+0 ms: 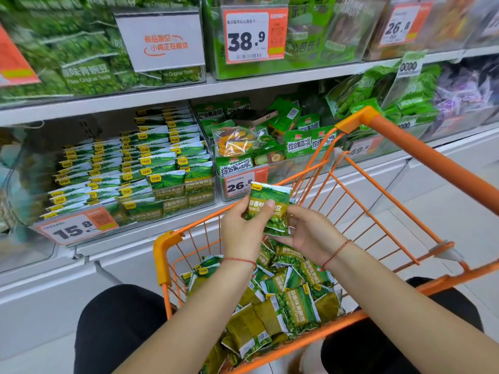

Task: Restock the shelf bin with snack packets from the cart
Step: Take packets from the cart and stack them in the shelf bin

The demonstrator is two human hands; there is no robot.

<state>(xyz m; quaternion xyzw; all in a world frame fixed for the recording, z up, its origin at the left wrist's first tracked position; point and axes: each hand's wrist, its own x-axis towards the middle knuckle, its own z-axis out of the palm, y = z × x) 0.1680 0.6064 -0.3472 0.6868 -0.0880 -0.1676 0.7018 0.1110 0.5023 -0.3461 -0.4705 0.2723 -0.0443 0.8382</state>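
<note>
Both hands, left hand (244, 225) and right hand (305, 233), pinch a small stack of snack packets (268, 209) above the cart (378, 190), likely squaring it; the shelf bin (129, 168) waits just beyond, partly filled in neat rows.

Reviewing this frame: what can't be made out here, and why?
- How many packets the left hand and right hand grip: the front packet and fingers cover any behind.
- Small print on the 15.8 price tag: too small, blurred.
- How far down the cart pile goes: the top packets and both forearms cover it.
- Top shelf bins: motion blur, cut by the upper edge.
</note>
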